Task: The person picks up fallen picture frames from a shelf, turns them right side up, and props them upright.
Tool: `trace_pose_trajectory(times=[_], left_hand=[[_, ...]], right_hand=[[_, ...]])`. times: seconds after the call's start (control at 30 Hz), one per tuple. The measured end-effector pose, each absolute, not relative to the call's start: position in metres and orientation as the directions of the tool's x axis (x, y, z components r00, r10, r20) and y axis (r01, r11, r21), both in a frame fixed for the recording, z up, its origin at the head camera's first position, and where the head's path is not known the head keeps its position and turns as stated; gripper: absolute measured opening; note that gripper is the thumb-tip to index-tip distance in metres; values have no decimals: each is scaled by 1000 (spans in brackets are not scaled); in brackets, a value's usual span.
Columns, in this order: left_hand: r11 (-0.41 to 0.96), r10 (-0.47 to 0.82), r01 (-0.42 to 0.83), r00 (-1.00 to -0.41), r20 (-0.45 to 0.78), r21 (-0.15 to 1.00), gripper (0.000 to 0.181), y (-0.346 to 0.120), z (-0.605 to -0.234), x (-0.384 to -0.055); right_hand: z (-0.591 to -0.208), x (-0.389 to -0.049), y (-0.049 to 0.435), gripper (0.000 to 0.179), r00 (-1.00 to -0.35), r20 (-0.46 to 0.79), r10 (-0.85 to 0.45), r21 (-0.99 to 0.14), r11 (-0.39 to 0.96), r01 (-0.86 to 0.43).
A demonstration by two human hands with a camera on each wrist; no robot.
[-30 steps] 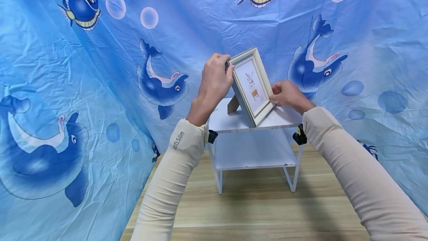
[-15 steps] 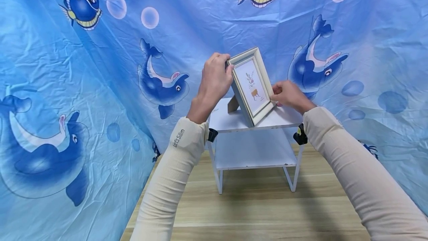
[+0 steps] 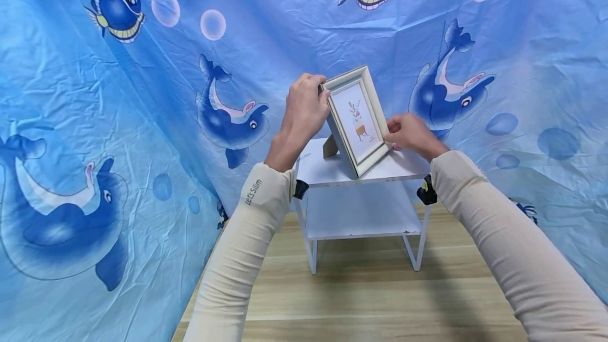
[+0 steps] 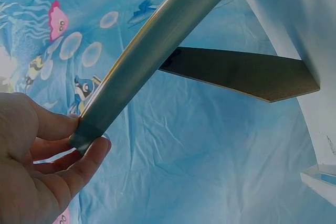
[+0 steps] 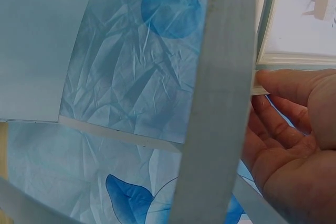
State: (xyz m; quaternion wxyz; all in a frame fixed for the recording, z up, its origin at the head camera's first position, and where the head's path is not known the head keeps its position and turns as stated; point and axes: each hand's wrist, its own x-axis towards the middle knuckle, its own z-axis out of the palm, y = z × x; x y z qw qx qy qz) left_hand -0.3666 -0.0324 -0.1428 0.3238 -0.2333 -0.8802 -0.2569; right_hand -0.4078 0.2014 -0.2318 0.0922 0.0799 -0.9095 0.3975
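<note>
A cream picture frame with a plant-and-stool print stands angled on the white side table, its lower near corner at the front edge. Behind it the brown easel leg is swung out, its tip at the tabletop. My left hand pinches the frame's upper left corner, thumb on one face and fingers on the other in the left wrist view. Low on the opposite side, my right hand holds the frame's edge; in the right wrist view the thumb lies against its border.
The side table has a lower shelf and thin white legs standing on the wood-look floor. A blue sea-print curtain hangs close behind and on both sides.
The frame has turned slightly, its lower near corner shifting a little left so the print shows more squarely. Both hands keep their hold, the left moving minimally with it.
</note>
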Motion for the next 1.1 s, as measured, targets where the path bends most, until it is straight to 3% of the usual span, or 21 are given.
trace_pose_trajectory(times=[1.1], left_hand=[[746, 243, 583, -689, 683, 323, 33, -38, -143, -379]], right_hand=[[-234, -405, 203, 25, -966, 254, -51, -694, 686, -219]])
